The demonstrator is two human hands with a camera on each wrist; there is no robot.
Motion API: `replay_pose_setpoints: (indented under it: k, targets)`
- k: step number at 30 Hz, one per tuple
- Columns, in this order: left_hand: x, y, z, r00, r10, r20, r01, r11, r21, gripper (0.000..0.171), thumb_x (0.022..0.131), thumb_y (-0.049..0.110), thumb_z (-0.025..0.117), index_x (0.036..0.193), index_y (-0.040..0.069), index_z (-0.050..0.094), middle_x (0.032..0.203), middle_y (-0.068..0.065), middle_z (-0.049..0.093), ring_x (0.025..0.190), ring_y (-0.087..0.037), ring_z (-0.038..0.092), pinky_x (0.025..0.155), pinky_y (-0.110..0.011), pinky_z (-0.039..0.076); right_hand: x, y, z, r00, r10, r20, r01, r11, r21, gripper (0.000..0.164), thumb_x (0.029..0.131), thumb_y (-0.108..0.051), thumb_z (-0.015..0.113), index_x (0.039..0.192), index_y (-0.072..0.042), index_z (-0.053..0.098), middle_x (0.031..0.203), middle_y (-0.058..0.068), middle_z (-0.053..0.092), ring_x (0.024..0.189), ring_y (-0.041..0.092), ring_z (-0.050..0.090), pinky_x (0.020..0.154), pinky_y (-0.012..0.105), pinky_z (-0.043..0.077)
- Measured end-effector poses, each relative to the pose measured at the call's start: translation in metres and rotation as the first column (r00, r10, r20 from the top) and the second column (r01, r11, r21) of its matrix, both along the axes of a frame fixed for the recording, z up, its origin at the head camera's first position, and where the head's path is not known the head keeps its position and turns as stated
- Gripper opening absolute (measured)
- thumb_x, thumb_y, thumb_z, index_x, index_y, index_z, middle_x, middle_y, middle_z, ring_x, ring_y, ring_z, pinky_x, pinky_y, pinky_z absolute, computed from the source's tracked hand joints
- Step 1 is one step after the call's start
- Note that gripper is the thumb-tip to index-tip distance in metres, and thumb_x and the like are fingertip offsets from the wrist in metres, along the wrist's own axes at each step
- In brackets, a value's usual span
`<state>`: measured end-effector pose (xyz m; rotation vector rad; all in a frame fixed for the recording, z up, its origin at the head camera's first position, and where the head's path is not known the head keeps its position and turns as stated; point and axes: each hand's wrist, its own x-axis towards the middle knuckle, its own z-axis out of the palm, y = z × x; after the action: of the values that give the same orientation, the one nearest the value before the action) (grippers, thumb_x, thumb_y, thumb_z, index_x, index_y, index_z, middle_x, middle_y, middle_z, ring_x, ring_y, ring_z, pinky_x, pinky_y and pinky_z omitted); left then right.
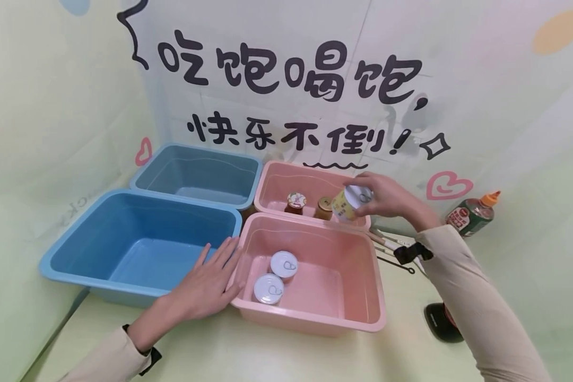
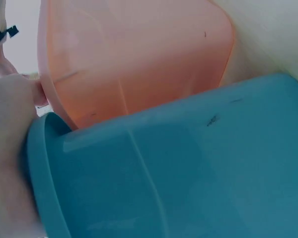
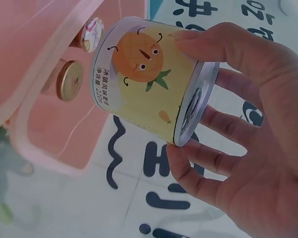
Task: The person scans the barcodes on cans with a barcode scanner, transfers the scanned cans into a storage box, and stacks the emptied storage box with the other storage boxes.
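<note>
A yellow pull-tab fruit can (image 1: pixel 345 206), its label printed with a smiling orange fruit and green leaves, is held tilted above the near right part of the far pink basin (image 1: pixel 286 179); the right hand (image 1: pixel 382 196) grips it, thumb and fingers curved about the lid end, the ring-pull facing the palm; just beside it, inside that basin, stand a jar with a patterned lid (image 1: pixel 296 202) and a gold-lidded jar (image 1: pixel 324 208); in the near pink basin (image 1: pixel 315 319), toward its left side, two silver-lidded pull-tab cans (image 1: pixel 269 289) stand upright close together; the left hand (image 1: pixel 205 286) rests, fingers extended and somewhat spread, across the adjoining rims of that basin and the near blue basin (image 1: pixel 153 265); behind the latter sits a greyer blue basin (image 1: pixel 198 172); to the right lie several slim-handled tools (image 1: pixel 387 244), an orange-capped bottle (image 1: pixel 472 216) and a black object (image 1: pixel 443 322) partly hidden by the sleeve; a pale backdrop (image 1: pixel 305 32) with large dark Chinese lettering and pink hearts hangs behind the pale table (image 1: pixel 210 350).
</note>
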<state>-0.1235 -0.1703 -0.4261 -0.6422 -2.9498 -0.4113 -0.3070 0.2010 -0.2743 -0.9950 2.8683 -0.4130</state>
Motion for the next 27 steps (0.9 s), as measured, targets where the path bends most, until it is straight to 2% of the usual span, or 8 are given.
replay_pose_setpoints:
  k: [5, 11, 21, 27]
  targets:
    - [0.008, -0.002, -0.002, 1.000, 0.021, -0.021, -0.022, 0.999, -0.036, 0.071, 0.101, 0.047, 0.049, 0.154, 0.003, 0.034, 0.166, -0.013, 0.023, 0.155, -0.034, 0.019, 0.121, -0.063, 0.017, -0.017, -0.029, 0.001, 1.000, 0.015, 0.012, -0.015, 1.000, -0.018, 0.074, 0.068, -0.013, 0.086, 0.137, -0.008, 0.060, 0.129, 0.021, 0.061, 0.100, 0.032, 0.059, 0.080, 0.043, 0.053]
    - [0.017, -0.002, -0.003, 0.999, 0.034, -0.038, -0.035, 0.998, -0.042, 0.072, 0.101, 0.049, 0.049, 0.154, 0.003, 0.035, 0.165, -0.011, 0.027, 0.154, -0.032, 0.022, 0.121, -0.062, 0.017, -0.035, -0.064, 0.002, 0.999, 0.021, 0.040, -0.019, 0.999, -0.045, 0.071, 0.071, -0.010, 0.084, 0.138, -0.010, 0.060, 0.130, 0.020, 0.060, 0.104, 0.032, 0.058, 0.085, 0.045, 0.053]
    - [0.019, -0.005, -0.009, 0.996, 0.045, -0.081, -0.052, 0.995, -0.081, 0.073, 0.100, 0.051, 0.049, 0.154, 0.004, 0.036, 0.165, -0.011, 0.027, 0.154, -0.031, 0.023, 0.122, -0.058, 0.019, -0.062, -0.136, -0.004, 0.992, 0.100, 0.073, -0.091, 0.989, -0.116, 0.072, 0.074, -0.011, 0.082, 0.142, -0.011, 0.057, 0.133, 0.013, 0.061, 0.107, 0.028, 0.057, 0.089, 0.042, 0.052]
    - [0.019, -0.004, -0.012, 0.994, 0.047, -0.094, -0.056, 0.995, -0.088, 0.072, 0.100, 0.052, 0.047, 0.153, 0.004, 0.037, 0.166, -0.011, 0.026, 0.154, -0.031, 0.024, 0.122, -0.056, 0.019, -0.070, -0.176, -0.008, 0.991, 0.110, 0.077, -0.099, 0.986, -0.133, 0.069, 0.077, -0.013, 0.081, 0.141, -0.013, 0.058, 0.136, 0.013, 0.060, 0.108, 0.027, 0.058, 0.087, 0.040, 0.054]
